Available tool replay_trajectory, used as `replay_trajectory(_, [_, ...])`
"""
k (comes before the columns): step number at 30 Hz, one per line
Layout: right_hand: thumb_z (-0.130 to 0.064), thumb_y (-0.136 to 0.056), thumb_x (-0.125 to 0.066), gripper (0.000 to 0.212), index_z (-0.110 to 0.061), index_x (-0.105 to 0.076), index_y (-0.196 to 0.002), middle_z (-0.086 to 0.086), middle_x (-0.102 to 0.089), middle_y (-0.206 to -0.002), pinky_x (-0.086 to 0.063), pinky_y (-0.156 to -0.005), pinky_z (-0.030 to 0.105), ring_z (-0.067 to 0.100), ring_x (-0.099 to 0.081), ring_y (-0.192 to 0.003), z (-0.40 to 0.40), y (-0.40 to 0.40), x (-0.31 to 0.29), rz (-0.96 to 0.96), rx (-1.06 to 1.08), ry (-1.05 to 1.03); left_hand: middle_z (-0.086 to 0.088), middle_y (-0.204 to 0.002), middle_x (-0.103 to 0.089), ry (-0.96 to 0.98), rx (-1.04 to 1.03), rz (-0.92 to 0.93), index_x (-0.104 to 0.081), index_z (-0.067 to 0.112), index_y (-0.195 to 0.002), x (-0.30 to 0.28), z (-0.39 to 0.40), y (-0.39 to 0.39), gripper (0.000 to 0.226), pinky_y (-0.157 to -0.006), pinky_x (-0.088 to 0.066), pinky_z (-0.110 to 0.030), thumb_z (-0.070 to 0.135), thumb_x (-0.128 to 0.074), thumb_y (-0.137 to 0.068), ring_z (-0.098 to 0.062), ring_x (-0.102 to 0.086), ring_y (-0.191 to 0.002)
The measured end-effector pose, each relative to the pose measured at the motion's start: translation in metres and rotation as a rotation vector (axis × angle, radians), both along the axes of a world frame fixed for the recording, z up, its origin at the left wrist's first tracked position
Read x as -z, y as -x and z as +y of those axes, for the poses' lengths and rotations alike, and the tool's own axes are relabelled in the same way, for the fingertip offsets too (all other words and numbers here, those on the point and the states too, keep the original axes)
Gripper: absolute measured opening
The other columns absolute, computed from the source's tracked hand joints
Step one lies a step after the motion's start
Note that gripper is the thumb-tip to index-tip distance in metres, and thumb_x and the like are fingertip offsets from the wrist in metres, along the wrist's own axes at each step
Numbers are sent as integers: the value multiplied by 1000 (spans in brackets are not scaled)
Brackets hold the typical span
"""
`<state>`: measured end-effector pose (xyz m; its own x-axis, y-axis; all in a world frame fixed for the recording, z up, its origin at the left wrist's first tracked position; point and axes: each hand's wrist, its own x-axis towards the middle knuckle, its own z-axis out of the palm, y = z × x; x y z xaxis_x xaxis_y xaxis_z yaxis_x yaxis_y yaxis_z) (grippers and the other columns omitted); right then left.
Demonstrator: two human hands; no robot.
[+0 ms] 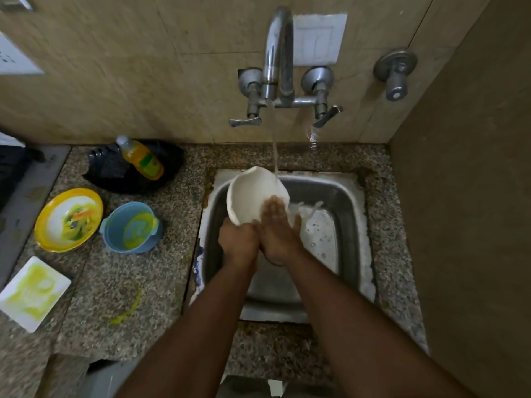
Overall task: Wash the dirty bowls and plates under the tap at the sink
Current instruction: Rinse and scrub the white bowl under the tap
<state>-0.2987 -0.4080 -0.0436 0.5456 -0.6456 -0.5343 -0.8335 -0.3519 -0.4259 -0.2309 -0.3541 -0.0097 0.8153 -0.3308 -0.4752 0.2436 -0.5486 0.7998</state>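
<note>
Currently rinsing white bowl over sink, under tap.
Left hand grips its lower rim; right hand flat-fingered inside. Wet one-hand grip: bowl may slip, chip.

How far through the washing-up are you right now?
Nothing looks finished; no clean dish is in view. In hand: the white bowl, tilted over the sink under the running tap, left hand gripping its rim, right hand rubbing inside. Left: yellow bowl, blue bowl and white square plate, all smeared.
</note>
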Motion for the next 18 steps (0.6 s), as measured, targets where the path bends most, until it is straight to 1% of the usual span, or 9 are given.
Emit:
replay_trajectory(2, [-45,-110,-16,67,-15,10,-163,4,18,-171,7,-126,53,17,17,-157,2,0,-11,-62,-51,6,-12,-112,-73,43,-45,-44,-68,14,-124,-1,0,-5,62,-92,-60,-49,23,-57,-64,-33,-68,-104])
replay_trajectory(4, [-36,-111,-25,62,-14,-4,-165,5,0,-173,-2,-127,47,19,-3,-159,16,2,-27,-79,-80,-29,-17,-116,-72,15,-61,-115,-66,9,-130,-5,1,-9,66,-94,-58,-50,23,-50,-68,-37,-67,-109])
replay_trajectory(6, [-30,-110,-28,53,-14,-28,-160,7,-29,-167,-16,-126,41,25,-32,-151,35,7,-40,-111,-69,-48,-23,-116,-71,-22,-82,-126,-66,2,-129,-12,4,-13,58,-94,-58,-51,19,-51,-76,-42,-67,-110])
replay_trajectory(8, [-32,-110,-26,49,-15,-40,-155,11,-45,-157,-24,-123,43,29,-44,-142,41,13,-46,-129,10,-109,-25,-114,-71,-107,-41,-100,-67,-2,-125,-13,4,-11,45,-92,-58,-50,11,-55,-84,-44,-67,-108])
replay_trajectory(10, [-41,-110,-21,58,-13,-28,-160,12,-31,-165,-13,-126,49,29,-27,-152,36,13,-33,-39,15,-99,-24,-111,-72,-161,25,-97,-68,-2,-122,-18,7,-6,45,-89,-59,-48,15,-56,-82,-44,-68,-105])
replay_trajectory(11, [-47,-108,-17,66,-10,-14,-163,13,-13,-171,-4,-127,52,29,-9,-158,29,12,-23,37,-1,-72,-23,-109,-72,-147,49,-81,-69,-1,-120,-18,8,-4,48,-87,-60,-49,18,-56,-78,-43,-69,-104])
replay_trajectory(13, [-56,-105,-9,77,-8,10,-162,12,21,-169,9,-124,56,27,23,-155,14,11,-3,179,-34,-67,-20,-108,-73,-168,105,-62,-70,1,-120,-20,9,3,47,-85,-62,-50,16,-58,-77,-40,-70,-102])
replay_trajectory(15, [-60,-104,-7,80,-9,18,-160,8,32,-166,13,-122,58,23,33,-151,3,9,5,170,-37,-22,-20,-110,-73,-148,100,-31,-70,2,-121,-17,9,1,49,-86,-62,-50,15,-61,-75,-40,-70,-104])
replay_trajectory(18, [-61,-102,-14,83,-12,21,-160,6,36,-164,15,-122,59,20,35,-151,-6,8,-2,-14,1,214,-15,-107,-72,-44,43,21,-69,5,-122,-20,6,-8,56,-81,-63,-54,21,-67,-69,-39,-70,-100])
